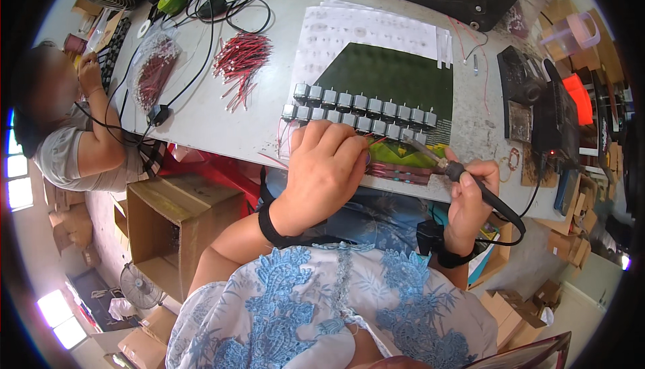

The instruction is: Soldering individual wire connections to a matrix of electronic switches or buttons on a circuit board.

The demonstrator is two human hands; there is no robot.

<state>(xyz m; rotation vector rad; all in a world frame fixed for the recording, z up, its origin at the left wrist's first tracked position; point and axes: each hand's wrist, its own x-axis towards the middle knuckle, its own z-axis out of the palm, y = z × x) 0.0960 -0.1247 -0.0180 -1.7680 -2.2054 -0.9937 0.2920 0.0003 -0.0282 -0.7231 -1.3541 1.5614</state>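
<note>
Our right fingers grip the soldering iron (457, 171) in our right hand (469, 204); those of our left hand (324, 164) curl close together, their pinch hidden

We probably do best keeping the left steady and the hot tip brief and clear of skin, by the small motors (361, 105) in two rows just ahead; beyond lie loose red wires (243, 56) and a bagged bunch (156, 70), while the iron's looping black cord (522, 226) could snag our right wrist
</note>
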